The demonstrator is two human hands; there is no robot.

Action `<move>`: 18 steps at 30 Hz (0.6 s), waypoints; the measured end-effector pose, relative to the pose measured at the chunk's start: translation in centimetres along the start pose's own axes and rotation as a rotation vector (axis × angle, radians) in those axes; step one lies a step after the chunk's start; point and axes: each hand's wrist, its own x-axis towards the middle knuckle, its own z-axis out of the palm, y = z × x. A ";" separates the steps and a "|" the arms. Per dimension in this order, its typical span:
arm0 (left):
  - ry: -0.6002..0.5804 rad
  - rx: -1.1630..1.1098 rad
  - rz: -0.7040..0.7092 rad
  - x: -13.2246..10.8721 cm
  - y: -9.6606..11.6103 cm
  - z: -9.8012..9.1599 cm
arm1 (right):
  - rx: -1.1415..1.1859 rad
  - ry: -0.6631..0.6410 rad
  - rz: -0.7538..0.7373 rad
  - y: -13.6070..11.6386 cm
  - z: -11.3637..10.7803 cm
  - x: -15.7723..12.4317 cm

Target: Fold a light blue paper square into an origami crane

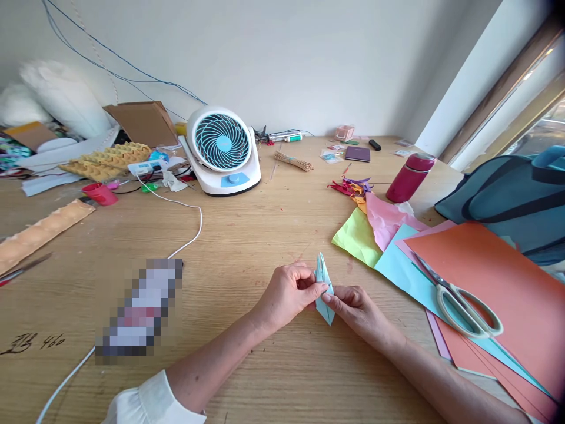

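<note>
A small piece of folded light-blue paper (pixel 324 306) is held upright over the wooden table, narrow and pointed at top and bottom, with several layers showing near its upper tip. My left hand (pixel 293 291) pinches it from the left, thumb across the front. From the right, my right hand (pixel 355 306) grips its lower right edge between thumb and fingers. Both hands are closed on the paper, and the fingertips behind it are partly hidden.
To the right, scissors (pixel 463 306) lie on coloured paper sheets (pixel 498 265), near crumpled green paper (pixel 359 235). A red flask (pixel 410 176) and blue bag (pixel 498 194) stand behind. Left are a fan (pixel 223 150) and a blurred phone-like object (pixel 141 309) with a white cable (pixel 200 221).
</note>
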 end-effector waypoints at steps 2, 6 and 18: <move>0.008 0.004 0.024 -0.1 0.0 0.1 | 0.017 0.024 0.004 0.0 0.1 0.0; 0.066 0.057 0.084 -0.2 0.3 0.2 | 0.038 0.068 0.010 0.0 0.1 0.1; 0.063 0.074 0.146 -0.1 0.6 0.0 | 0.013 0.072 -0.013 1.1 0.1 0.1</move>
